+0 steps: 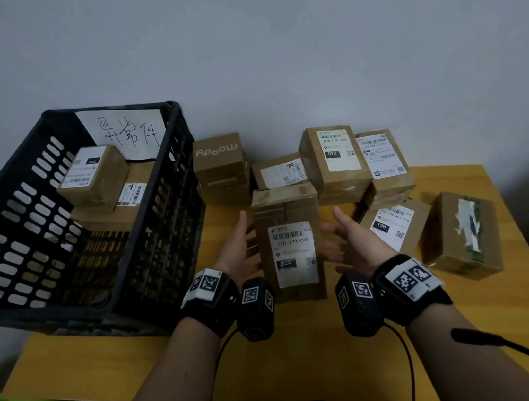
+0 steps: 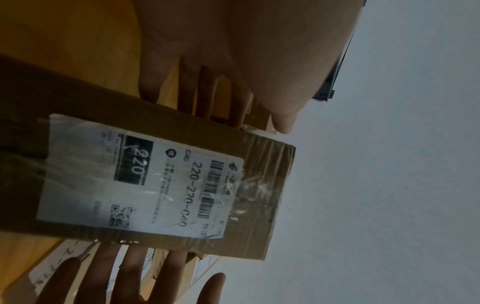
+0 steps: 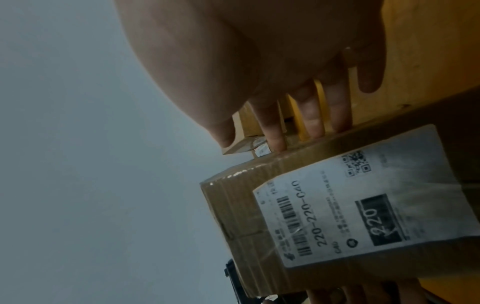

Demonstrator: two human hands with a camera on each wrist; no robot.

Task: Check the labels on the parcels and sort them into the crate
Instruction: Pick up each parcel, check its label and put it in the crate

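Parcel 220 (image 1: 290,240): brown carton upright on the table (image 1: 310,355) between both hands, label (image 1: 293,253) reading 220-220-C40 towards the person
Left hand (image 1: 242,250): at the parcel's left side, fingers (image 2: 197,96) straight and spread, tips at the carton's edge; whether they press it I cannot tell
Right hand (image 1: 349,239): at the right side, fingers (image 3: 311,115) straight and apart, tips at the edge
Crate (image 1: 58,227): black, slotted, left of the parcel, tilted, handwritten sheet (image 1: 128,132) on its far wall, two labelled cartons inside
Other parcels: "moody" box (image 1: 220,169), 070 parcel (image 1: 335,162), 15H parcel (image 1: 394,223) behind and right, near the wall
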